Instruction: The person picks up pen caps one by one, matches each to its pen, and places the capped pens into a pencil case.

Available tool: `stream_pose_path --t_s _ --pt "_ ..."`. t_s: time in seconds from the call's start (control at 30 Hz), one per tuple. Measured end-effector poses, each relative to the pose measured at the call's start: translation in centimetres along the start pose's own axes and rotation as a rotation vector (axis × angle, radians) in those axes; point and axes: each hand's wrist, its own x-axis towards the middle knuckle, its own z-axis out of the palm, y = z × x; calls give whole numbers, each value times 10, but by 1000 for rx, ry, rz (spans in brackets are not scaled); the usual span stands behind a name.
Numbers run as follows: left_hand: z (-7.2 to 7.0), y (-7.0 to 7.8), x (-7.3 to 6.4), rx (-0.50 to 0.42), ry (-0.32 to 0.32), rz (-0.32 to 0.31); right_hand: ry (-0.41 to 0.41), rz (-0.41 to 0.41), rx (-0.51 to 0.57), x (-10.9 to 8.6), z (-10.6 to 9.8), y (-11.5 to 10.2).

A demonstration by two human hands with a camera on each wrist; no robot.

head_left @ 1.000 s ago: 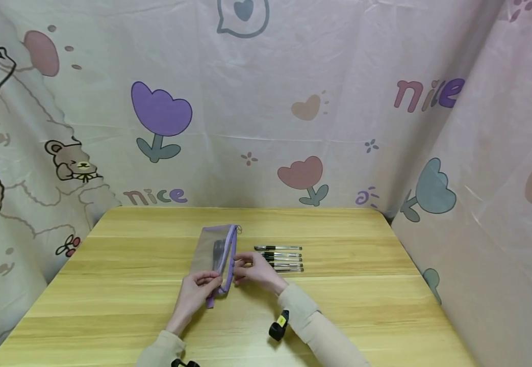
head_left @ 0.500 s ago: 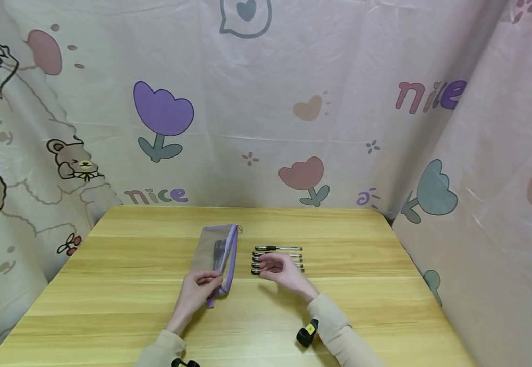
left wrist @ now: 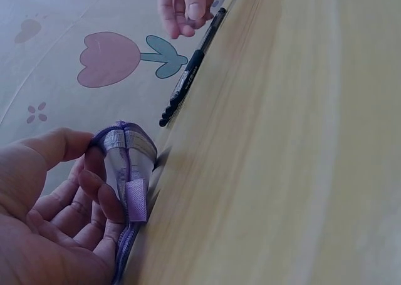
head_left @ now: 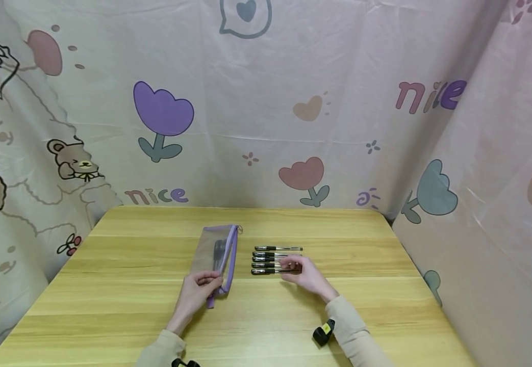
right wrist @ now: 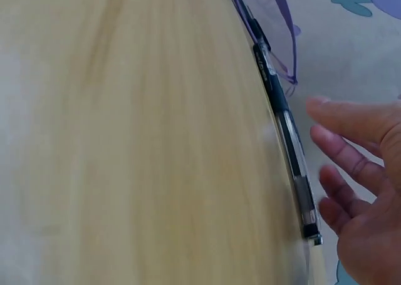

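A see-through pouch (head_left: 206, 250) with purple zipper edges lies left of centre on the table, its zipper undone and dark pens showing inside. My left hand (head_left: 196, 293) pinches the near end of the pouch's edge between thumb and fingers, as the left wrist view shows on the pouch (left wrist: 139, 150). Right of it lies a row of several black-gripped clear pens (head_left: 266, 271), side by side. Over their right ends hovers my right hand (head_left: 309, 278), fingers loosely bent. In the right wrist view that hand (right wrist: 376, 166) holds nothing and stays apart from the nearest pen (right wrist: 276, 94).
The wooden table (head_left: 123, 285) extends on both sides of the pouch and pens. A patterned cloth (head_left: 247, 102) hangs behind it and along both sides. Black cameras are strapped at both wrists, the right wrist camera (head_left: 323, 334) close above the tabletop.
My right hand has moved right, from beside the pouch's opening to over the right ends of the pens, uncovering their left ends. My left hand keeps its pinch on the pouch.
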Motion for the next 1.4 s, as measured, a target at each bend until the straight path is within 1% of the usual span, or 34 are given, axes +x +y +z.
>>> stream_pose_path --t_s 0.17,0.43,0.73,0.83,1.0,1.07,1.23,1.4 --pt "-1 0 0 4 2 -6 43 24 -51 1 -1 0" --pt "-1 2 -2 5 0 -17 83 38 -154 5 6 6" --pt "-1 2 -2 -4 -6 -17 115 85 -160 7 10 6" --pt "0 2 -2 -9 -3 -15 123 74 -187 7 10 5" --pt "0 2 -2 -13 -1 -17 139 23 -245 8 11 5" --pt "0 2 -2 -15 -2 -17 139 18 -264 8 12 5" --pt "0 2 -1 -17 -1 -16 123 23 -277 9 14 4" --pt "0 2 -1 -12 2 -21 116 -10 -289 8 14 3"
